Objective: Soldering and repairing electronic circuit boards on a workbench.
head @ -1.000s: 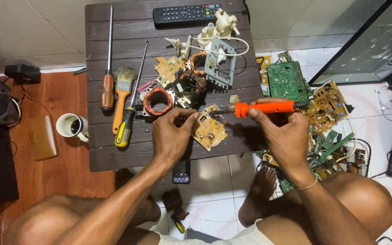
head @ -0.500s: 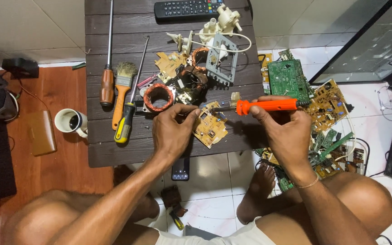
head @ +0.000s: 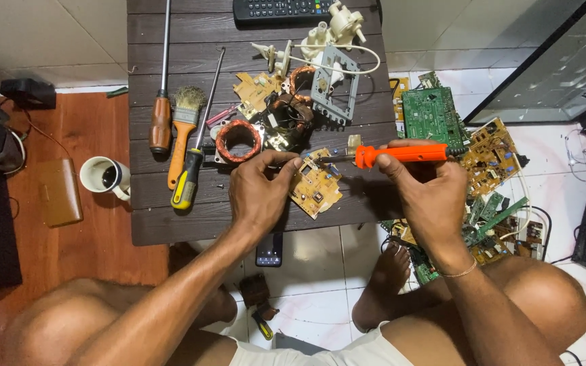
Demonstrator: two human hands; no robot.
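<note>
We look down at our own two hands working over a low, dark slatted desk [head: 171, 224], with our bare knees at the bottom edge of the view.

Our right hand [head: 425, 196] is closed around the orange handle of a soldering iron [head: 401, 154], held level, its metal tip pointing left toward a small tan circuit board [head: 317, 190]. That board lies on the desk near its front edge, between our two hands, slightly tilted. Our left hand [head: 259, 193] rests at the board's left edge, thumb and fingertips pinched together near the iron's tip; we cannot tell whether they hold anything.

Just behind the board sit a copper wire coil [head: 239, 139] shaped like a ring and a dark transformer [head: 286, 125] wound with copper. Further back lie a grey plastic frame [head: 334, 88], white plastic parts and a black remote control [head: 276, 10] at the desk's far edge.

To the left on the desk, lying side by side, are a long screwdriver with a brown handle [head: 161, 122], a small paintbrush with an orange handle [head: 183, 132], and a screwdriver with a yellow and black handle [head: 188, 179].

On the wooden floor beside the desk's left side stands a white mug [head: 103, 176] with dark liquid. On the tiled floor to the right lie a green circuit board [head: 432, 112] and a heap of other boards [head: 490, 159]. A dark phone [head: 269, 251] lies on the tiles just below the desk.
</note>
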